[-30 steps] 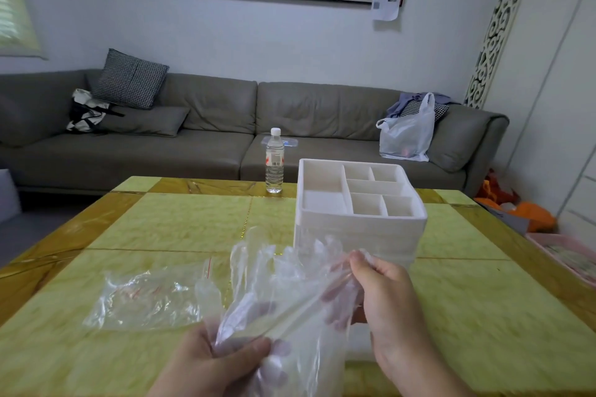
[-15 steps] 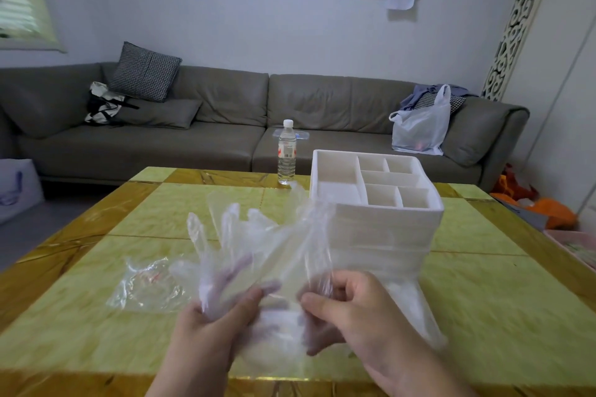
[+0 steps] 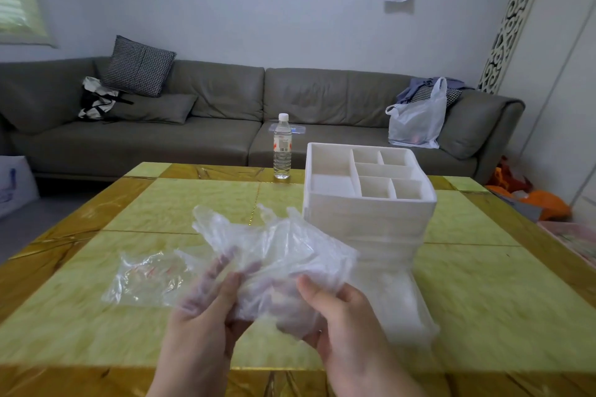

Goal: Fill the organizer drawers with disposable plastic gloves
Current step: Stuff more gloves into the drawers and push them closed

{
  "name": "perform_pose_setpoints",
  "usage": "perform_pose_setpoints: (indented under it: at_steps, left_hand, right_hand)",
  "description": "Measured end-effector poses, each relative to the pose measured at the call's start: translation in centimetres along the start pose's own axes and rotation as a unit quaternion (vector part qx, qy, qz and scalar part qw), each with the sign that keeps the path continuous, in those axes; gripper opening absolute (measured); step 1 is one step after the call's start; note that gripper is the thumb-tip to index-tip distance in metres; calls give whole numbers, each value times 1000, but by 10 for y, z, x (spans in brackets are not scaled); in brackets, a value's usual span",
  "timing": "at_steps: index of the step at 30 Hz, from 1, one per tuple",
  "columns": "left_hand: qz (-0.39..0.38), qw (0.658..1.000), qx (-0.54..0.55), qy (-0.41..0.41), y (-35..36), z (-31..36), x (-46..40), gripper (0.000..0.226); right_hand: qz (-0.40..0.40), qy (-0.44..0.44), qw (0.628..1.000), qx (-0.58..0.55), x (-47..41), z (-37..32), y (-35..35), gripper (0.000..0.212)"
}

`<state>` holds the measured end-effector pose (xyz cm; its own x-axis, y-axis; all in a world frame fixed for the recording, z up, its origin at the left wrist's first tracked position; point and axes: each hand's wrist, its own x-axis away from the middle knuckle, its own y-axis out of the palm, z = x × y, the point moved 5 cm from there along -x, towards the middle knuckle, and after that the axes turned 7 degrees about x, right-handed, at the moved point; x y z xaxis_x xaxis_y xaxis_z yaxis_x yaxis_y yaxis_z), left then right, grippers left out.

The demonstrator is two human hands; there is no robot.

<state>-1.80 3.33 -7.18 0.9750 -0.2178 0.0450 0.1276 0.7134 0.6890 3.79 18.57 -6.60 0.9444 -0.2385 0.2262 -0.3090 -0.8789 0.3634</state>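
Observation:
A crumpled bunch of clear plastic gloves [image 3: 277,255] hangs above the near middle of the table, held between both hands. My left hand [image 3: 201,325] holds its left side, fingers showing dimly through the film. My right hand [image 3: 342,319] grips the right side with thumb on top. The white organizer [image 3: 367,203] stands just right of the gloves, its top divided into several compartments. A drawer [image 3: 404,309] is pulled out at its bottom toward me. A clear glove bag [image 3: 145,277] lies flat on the table to the left.
A water bottle [image 3: 282,147] stands at the table's far edge. The yellow-green table [image 3: 483,300] has gold borders. Behind it runs a grey sofa [image 3: 209,126] with cushions and a white plastic bag [image 3: 416,122]. Orange items [image 3: 535,200] lie on the floor at right.
The spread gloves have been gathered into a tighter bunch between my hands, and the glove fingers no longer stand up. The camera view has shifted slightly.

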Motion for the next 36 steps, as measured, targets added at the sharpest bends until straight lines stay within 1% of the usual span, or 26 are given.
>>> perform_pose_setpoints:
  at_steps: [2, 4, 5, 6, 7, 9, 10, 11, 12, 13, 15, 16, 18, 20, 22, 23, 24, 25, 26, 27, 28, 29, 30, 31, 34, 36]
  left_hand:
    - [-35, 999, -9, -7, 5, -6, 3, 42]
    - [-54, 997, 15, -50, 9, -7, 4, 56]
    - [-87, 991, 48, -88, 14, -5, 7, 61]
    - [-137, 979, 86, -126, 19, -4, 9, 59]
    - [-130, 975, 90, -154, 15, 1, 9, 58]
    - [-109, 965, 92, -218, 3, -6, 6, 81]
    - [-131, 949, 120, -259, 2, -8, 3, 88]
    - [-153, 943, 134, -265, 10, -9, 4, 88]
    - [-155, 951, 114, -241, 15, -12, 2, 83]
    - [-133, 970, 50, -195, 16, -17, -1, 75]
    - [-69, 988, -93, -99, 13, -27, -9, 56]
    - [-56, 986, -131, -81, 19, -31, -10, 53]
    - [-60, 983, -157, -75, 33, -33, -12, 50]
    - [-46, 979, -192, -60, 41, -35, -16, 45]
    - [-16, 961, -277, -5, 44, -39, -21, 43]
    - [8, 936, -347, 48, 47, -40, -22, 45]
    - [22, 898, -418, 133, 52, -36, -20, 46]
    - [8, 843, -481, 242, 63, -30, -14, 44]
    - [-43, 781, -524, 339, 81, -27, -4, 38]
    - [-113, 719, -554, 404, 99, -32, 6, 33]
    - [-190, 659, -586, 431, 114, -46, 11, 32]
    - [-260, 615, -617, 415, 126, -64, 11, 34]
    - [-299, 584, -660, 365, 133, -82, 8, 38]
    - [-303, 565, -702, 310, 134, -99, 1, 41]
    - [-264, 521, -805, 100, 122, -130, -25, 48]
    - [-253, 513, -819, 43, 118, -134, -35, 51]
  right_hand:
    - [80, -60, 992, 72, 0, -9, -9, 6]
    - [115, -135, 968, 176, 1, -28, -19, 12]
    - [102, -169, 955, 220, 3, -39, -22, 13]
    - [69, -194, 945, 256, 6, -50, -23, 14]
    - [21, -209, 935, 285, 8, -59, -22, 17]
    - [-68, -202, 929, 303, 10, -71, -27, 21]
    - [-88, -182, 931, 303, 7, -74, -33, 23]
    - [-83, -158, 934, 309, 2, -74, -42, 27]
    - [-58, -133, 934, 326, -6, -71, -54, 30]
    - [-27, -111, 927, 356, -15, -67, -69, 27]
    - [23, -68, 912, 404, -27, -58, -91, 9]
    - [40, -48, 914, 400, -31, -55, -100, 3]
    - [84, -30, 924, 373, -35, -53, -113, 10]
    - [129, -53, 919, 369, -38, -58, -124, 11]
    - [164, -67, 905, 387, -40, -62, -135, 13]
    - [177, -60, 896, 402, -42, -62, -143, 16]
    - [186, -51, 888, 417, -43, -62, -149, 20]
    - [189, -41, 881, 432, -45, -62, -153, 24]
    - [190, -33, 873, 449, -46, -62, -156, 29]
    - [187, -31, 865, 465, -48, -62, -156, 35]
    - [185, -32, 859, 477, -50, -61, -157, 38]
    - [184, -32, 854, 485, -52, -60, -157, 39]
    - [185, -29, 849, 495, -53, -58, -156, 37]
    - [187, -26, 842, 505, -53, -57, -155, 33]
    - [178, -35, 823, 539, -55, -54, -154, 18]
    - [179, -42, 804, 565, -57, -54, -153, 18]
